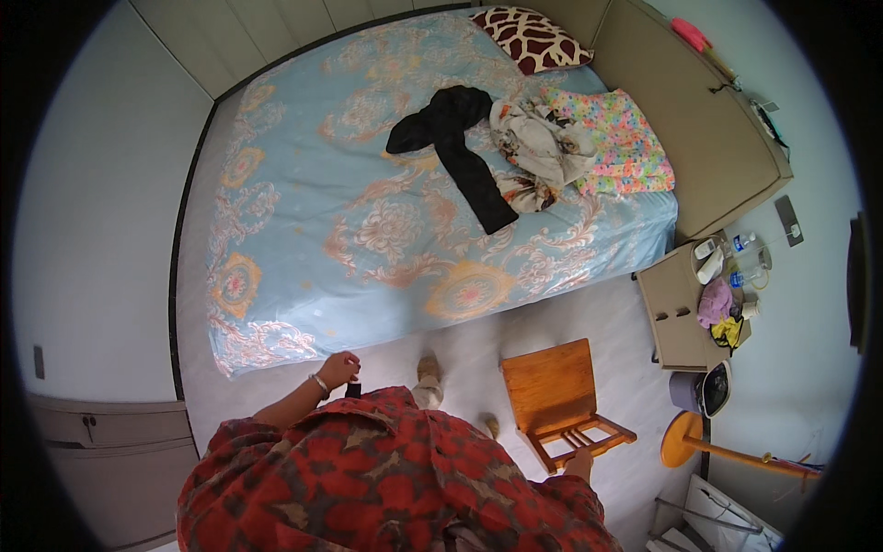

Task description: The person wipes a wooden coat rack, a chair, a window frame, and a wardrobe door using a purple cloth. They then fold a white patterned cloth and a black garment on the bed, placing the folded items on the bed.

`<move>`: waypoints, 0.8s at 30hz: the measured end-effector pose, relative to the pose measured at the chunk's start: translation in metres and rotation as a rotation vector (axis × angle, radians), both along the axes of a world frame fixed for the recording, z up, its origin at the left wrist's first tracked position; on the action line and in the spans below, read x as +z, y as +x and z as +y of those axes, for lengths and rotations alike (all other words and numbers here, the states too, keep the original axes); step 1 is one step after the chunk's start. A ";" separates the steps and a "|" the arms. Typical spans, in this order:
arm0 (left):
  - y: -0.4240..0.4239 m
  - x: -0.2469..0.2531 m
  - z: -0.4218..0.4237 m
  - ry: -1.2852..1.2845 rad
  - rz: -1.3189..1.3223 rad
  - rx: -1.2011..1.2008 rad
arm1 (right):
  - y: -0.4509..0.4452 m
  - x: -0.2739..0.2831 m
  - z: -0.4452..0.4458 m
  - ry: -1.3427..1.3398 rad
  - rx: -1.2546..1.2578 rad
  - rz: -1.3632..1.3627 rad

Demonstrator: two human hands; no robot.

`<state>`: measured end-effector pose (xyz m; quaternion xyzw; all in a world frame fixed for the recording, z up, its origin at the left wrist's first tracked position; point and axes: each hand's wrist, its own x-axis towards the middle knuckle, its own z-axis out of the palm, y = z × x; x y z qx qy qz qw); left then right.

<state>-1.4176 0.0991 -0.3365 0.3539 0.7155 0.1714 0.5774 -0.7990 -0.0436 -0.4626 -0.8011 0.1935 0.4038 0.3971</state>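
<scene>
My left hand, a bangle at its wrist, is raised near the bed's near edge with bent fingers; a small dark item shows just below it, and whether the hand grips it is unclear. My right hand is at the backrest of a wooden chair, its fingers partly hidden. On the patterned blue bed sheet lie a black garment, a crumpled floral cloth beside it and a bright flowered pillow or folded cloth. A brown-and-cream patterned pillow rests at the bed's far corner.
A nightstand at the right holds bottles, a purple cloth and a yellow item. Below it are a waste bin and a stand with a round orange base. A low cabinet is at the left.
</scene>
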 end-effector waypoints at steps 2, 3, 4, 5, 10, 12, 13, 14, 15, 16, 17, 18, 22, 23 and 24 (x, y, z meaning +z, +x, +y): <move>-0.011 0.005 0.021 -0.002 0.016 0.019 | -0.009 0.003 -0.001 -0.028 -0.031 -0.019; -0.017 0.006 0.029 -0.040 0.053 0.022 | -0.014 0.004 -0.004 -0.040 -0.045 -0.025; -0.023 0.004 0.033 -0.055 0.079 -0.007 | -0.019 0.003 -0.005 -0.053 -0.052 -0.021; -0.029 0.000 0.035 -0.070 0.104 -0.037 | -0.022 0.003 -0.008 -0.067 -0.063 -0.025; -0.042 0.001 0.050 -0.151 0.178 -0.225 | -0.035 -0.003 -0.007 -0.115 -0.068 -0.007; -0.040 0.000 0.059 -0.178 0.225 -0.299 | -0.039 -0.008 0.005 -0.129 -0.031 0.026; -0.039 -0.006 0.063 -0.147 0.249 -0.358 | -0.040 -0.007 0.018 -0.129 0.004 0.042; -0.037 -0.011 0.068 -0.116 0.272 -0.414 | -0.042 -0.010 0.035 -0.129 0.055 0.076; -0.034 -0.016 0.080 -0.081 0.290 -0.482 | -0.050 -0.010 0.054 -0.118 0.105 0.114; -0.027 -0.019 0.083 -0.117 0.268 -0.510 | -0.047 -0.012 0.080 -0.097 0.193 0.166; -0.020 -0.025 0.088 -0.114 0.245 -0.515 | -0.053 -0.006 0.112 -0.040 0.298 0.261; -0.012 -0.032 0.091 -0.111 0.222 -0.515 | -0.060 0.002 0.144 0.040 0.424 0.385; 0.038 -0.062 0.118 -0.079 0.135 -0.541 | -0.077 0.036 0.281 0.044 1.177 0.422; 0.055 -0.071 0.121 -0.099 0.116 -0.542 | -0.065 0.016 0.311 0.008 1.329 0.481; 0.071 -0.080 0.122 -0.071 0.089 -0.513 | -0.051 0.005 0.343 0.104 1.648 0.362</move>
